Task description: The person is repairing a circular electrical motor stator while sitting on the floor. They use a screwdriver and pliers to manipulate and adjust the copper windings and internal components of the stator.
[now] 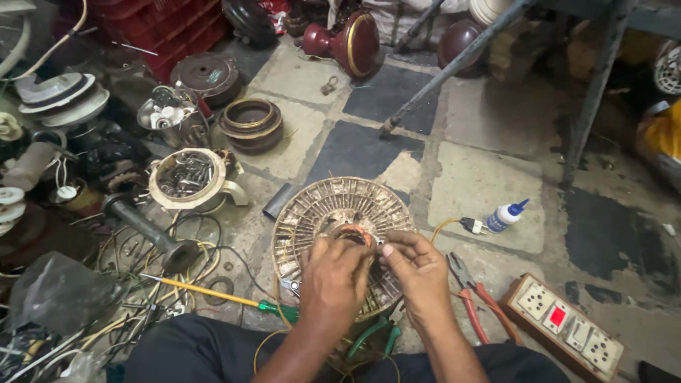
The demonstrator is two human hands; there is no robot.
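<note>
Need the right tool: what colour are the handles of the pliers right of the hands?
Red, on the pliers; head view.

The fan stator point(340, 220) looks of dull, dusty metal (copper winding inside), on rough stone floor point(482, 184).

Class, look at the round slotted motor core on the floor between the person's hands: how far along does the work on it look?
Done: the slotted motor core lies bare on the floor, separate housings set aside. In hand: left hand and right hand both pinch at copper winding near its centre. Left: most slots look empty; pliers, screwdriver and glue bottle lie unused.
</note>
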